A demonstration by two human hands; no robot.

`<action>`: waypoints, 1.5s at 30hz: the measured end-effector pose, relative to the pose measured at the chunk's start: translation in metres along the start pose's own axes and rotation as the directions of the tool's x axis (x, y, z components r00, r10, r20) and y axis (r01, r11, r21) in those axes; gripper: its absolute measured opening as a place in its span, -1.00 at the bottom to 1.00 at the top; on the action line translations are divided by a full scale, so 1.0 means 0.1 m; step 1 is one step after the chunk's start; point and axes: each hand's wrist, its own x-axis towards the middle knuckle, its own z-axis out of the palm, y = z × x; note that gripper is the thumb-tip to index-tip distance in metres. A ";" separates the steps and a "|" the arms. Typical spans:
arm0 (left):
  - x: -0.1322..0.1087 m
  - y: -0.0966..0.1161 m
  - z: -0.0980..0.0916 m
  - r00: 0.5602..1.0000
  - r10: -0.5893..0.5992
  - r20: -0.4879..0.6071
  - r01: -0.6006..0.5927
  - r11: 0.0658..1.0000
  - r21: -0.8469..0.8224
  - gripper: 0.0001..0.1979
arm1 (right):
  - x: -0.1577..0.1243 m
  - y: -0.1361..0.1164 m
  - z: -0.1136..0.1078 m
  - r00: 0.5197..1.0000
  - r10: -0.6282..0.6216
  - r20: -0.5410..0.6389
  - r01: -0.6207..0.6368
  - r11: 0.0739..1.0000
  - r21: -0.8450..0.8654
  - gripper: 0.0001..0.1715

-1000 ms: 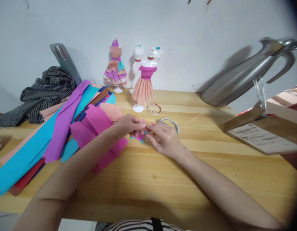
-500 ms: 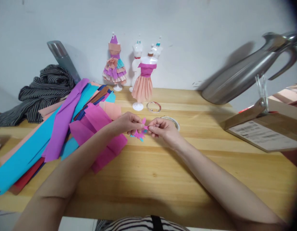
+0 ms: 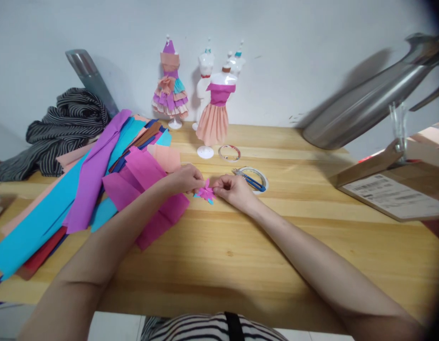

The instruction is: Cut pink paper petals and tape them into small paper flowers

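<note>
Between my two hands is a small pink and blue paper flower (image 3: 206,192) with pointed petals, close above the wooden table. My left hand (image 3: 187,179) pinches its left side, fingers pressed together. From the right, the thumb and forefinger of my right hand (image 3: 233,191) close on a pink petal at its edge. Just beyond my right hand lies a roll of white tape (image 3: 264,176), with a blue-handled tool (image 3: 255,182) resting across it. Beside my left forearm spread sheets of pink crepe paper (image 3: 158,208).
Folded crepe paper strips (image 3: 56,203) and a striped cloth (image 3: 66,121) cover the left side. Behind stand a mini mannequin in a pink and peach dress (image 3: 214,118), other mannequins, and a bracelet-like ring (image 3: 222,155). At right are a cardboard box (image 3: 428,182) and steel jug (image 3: 357,104).
My hands have come down slightly, the right one moving left, and the flower now shows more of its petals. The blue-handled tool on the tape roll has come into view.
</note>
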 end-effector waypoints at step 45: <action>-0.03 0.08 0.00 0.998 -0.012 -0.059 0.020 0.989 0.146 -0.77 | -0.05 0.00 0.13 0.992 0.120 0.028 -0.123 0.976 0.179 -0.84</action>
